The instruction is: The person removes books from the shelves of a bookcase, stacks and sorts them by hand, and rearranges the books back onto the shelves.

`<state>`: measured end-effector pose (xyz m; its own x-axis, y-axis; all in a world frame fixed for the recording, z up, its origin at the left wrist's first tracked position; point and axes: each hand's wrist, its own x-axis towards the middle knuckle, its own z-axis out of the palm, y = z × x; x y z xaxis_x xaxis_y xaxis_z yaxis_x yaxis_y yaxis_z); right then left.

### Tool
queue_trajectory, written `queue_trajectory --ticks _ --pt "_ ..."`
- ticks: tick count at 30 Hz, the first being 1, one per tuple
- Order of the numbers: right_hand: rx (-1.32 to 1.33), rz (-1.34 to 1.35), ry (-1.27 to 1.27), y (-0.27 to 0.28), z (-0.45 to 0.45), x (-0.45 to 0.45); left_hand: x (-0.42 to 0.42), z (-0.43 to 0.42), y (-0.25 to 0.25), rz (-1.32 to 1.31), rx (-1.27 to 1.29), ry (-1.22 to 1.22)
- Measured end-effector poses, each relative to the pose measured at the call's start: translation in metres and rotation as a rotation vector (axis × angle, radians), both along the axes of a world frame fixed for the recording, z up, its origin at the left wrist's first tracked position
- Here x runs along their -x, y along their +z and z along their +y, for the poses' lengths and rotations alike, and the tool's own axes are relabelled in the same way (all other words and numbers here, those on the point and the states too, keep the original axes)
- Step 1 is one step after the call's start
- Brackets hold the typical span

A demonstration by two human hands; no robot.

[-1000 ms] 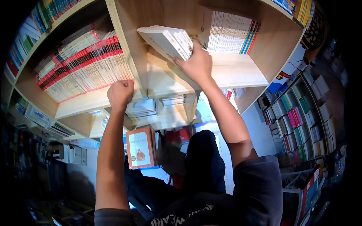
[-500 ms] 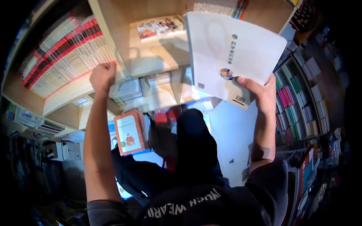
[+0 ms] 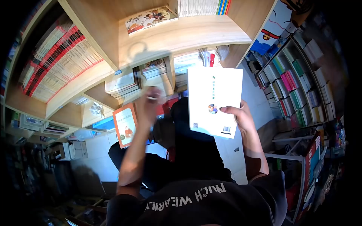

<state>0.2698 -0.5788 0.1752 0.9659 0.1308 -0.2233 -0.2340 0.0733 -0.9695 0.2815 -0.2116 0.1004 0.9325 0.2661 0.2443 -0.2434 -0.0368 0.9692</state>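
Observation:
My right hand grips a white book by its lower right edge, thumb across the cover. The cover shows a line of green characters, a small round picture and a barcode, and it faces me. To the left, my left hand is smeared by motion, so its fingers cannot be made out. Near that forearm, an orange-bordered book tops a stack, partly hidden by the arm. A picture-covered book lies on the shelf ahead.
A wooden bookcase spans the front, with a plastic-wrapped row of red and white books on the left. Lower compartments hold stacked books. At right stands another bookshelf. My knees and the pale floor lie below.
The white book has come down and closer to me in my right hand, now more upright in view. My left hand has left the shelf edge, moving right and down toward the book.

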Motion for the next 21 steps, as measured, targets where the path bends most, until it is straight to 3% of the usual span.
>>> queue_trajectory --ticks 2,3,4,5,7,10,16,18,20,21 --pt "-0.024 0.001 0.049 0.002 0.014 0.005 0.026 -0.075 0.013 0.272 -0.021 -0.404" --pt "-0.083 0.045 0.098 0.005 0.021 0.007 0.031 -0.085 0.000 0.482 -0.122 -0.465" --pt "-0.141 0.088 0.146 0.007 0.027 0.008 0.031 -0.092 -0.003 0.402 0.110 -0.570" --pt "-0.139 0.089 0.150 0.005 0.033 0.009 0.035 -0.093 -0.008 0.553 0.312 -0.472" --pt "-0.138 0.087 0.153 -0.003 0.043 0.012 0.040 -0.092 -0.004 0.540 0.476 -0.445" --pt "-0.120 0.095 0.157 -0.001 0.057 0.017 0.049 -0.091 0.005 0.610 0.603 -0.333" --pt "-0.112 0.121 0.117 0.001 0.072 0.030 0.061 -0.077 -0.038 0.637 0.928 -0.413" --pt "-0.142 -0.016 0.194 -0.002 0.072 0.037 0.069 -0.079 -0.045 0.648 0.944 -0.371" --pt "-0.223 0.049 0.223 -0.009 0.063 0.034 0.076 -0.079 -0.059 0.656 0.961 -0.329" --pt "-0.307 0.111 0.253 -0.012 0.061 0.032 0.077 -0.073 -0.082 0.525 1.073 -0.500"
